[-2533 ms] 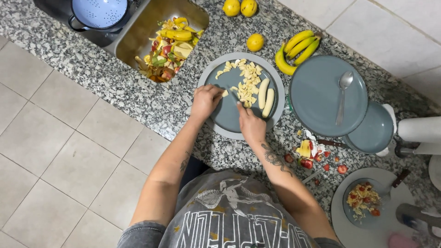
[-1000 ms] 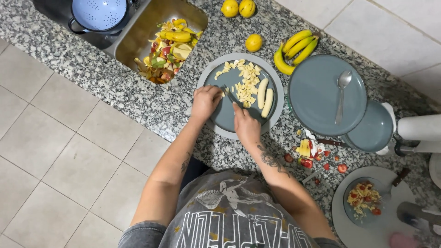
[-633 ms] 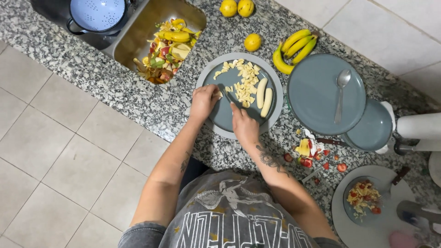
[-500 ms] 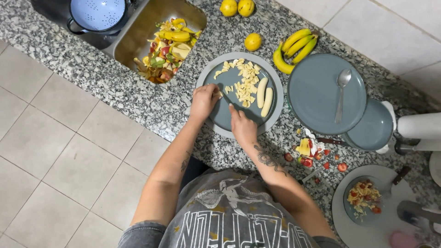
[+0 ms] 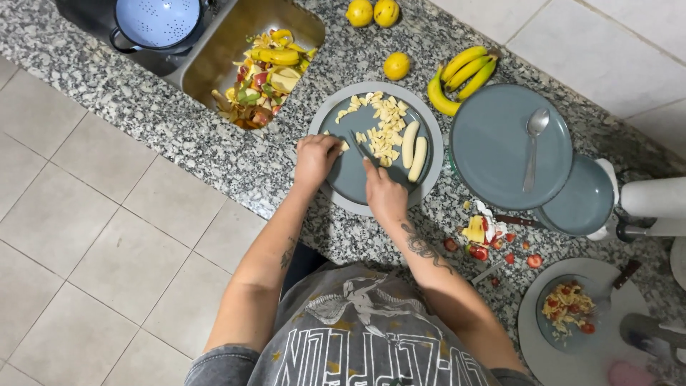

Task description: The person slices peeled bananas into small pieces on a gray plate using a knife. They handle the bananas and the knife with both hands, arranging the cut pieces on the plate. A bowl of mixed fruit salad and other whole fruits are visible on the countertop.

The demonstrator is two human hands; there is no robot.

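Note:
A grey plate [image 5: 350, 182] lies on the speckled counter with chopped banana pieces [image 5: 384, 129] and two peeled banana halves [image 5: 414, 150] on it. My left hand [image 5: 316, 159] rests on the plate's left rim, pinching a small piece of banana [image 5: 344, 146]. My right hand [image 5: 384, 196] grips a knife [image 5: 359, 150] whose blade points up and left, close to that piece.
A sink [image 5: 214, 57] at the upper left holds fruit peels [image 5: 264, 75] and a blue colander [image 5: 158, 20]. Whole bananas [image 5: 461, 71] and yellow citrus fruits [image 5: 396, 66] lie behind the plate. Right: a large plate [image 5: 493, 164] with a spoon [image 5: 532, 139], fruit scraps [image 5: 486, 236], a bowl of fruit salad [image 5: 568, 311].
My right hand has drawn the knife back from the banana pile toward the plate's left, near my left hand's piece. My left hand has stayed put.

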